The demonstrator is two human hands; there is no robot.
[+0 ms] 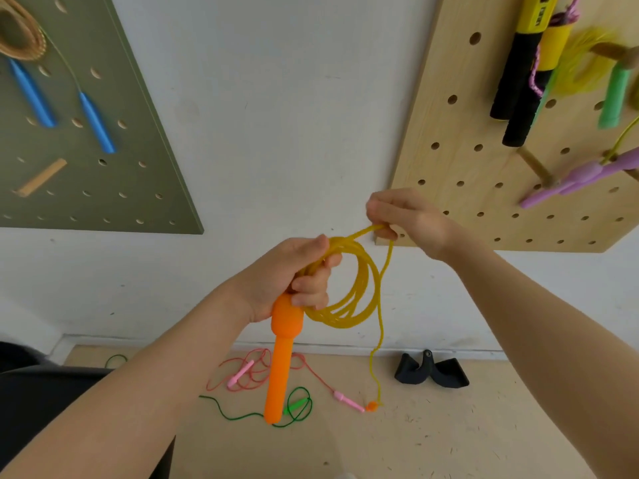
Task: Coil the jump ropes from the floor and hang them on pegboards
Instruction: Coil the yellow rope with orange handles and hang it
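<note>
Several loops of yellow jump rope point(349, 292) hang from my left hand point(294, 274), fist clamped on coil and orange handle point(281, 357). Cord looks light, springy, slick; best pinched near the coil. My right hand point(404, 219) pinches the next loop; the tail drops to the floor point(449, 426).

Home exercise or storage corner — white wall point(276, 115), green pegboard point(114, 188) upper left, pale wooden pegboard point(446, 160) upper right, both hung with jump ropes on wooden pegs; wood floor point(449, 426) at bottom strewn with loose ropes.
</note>
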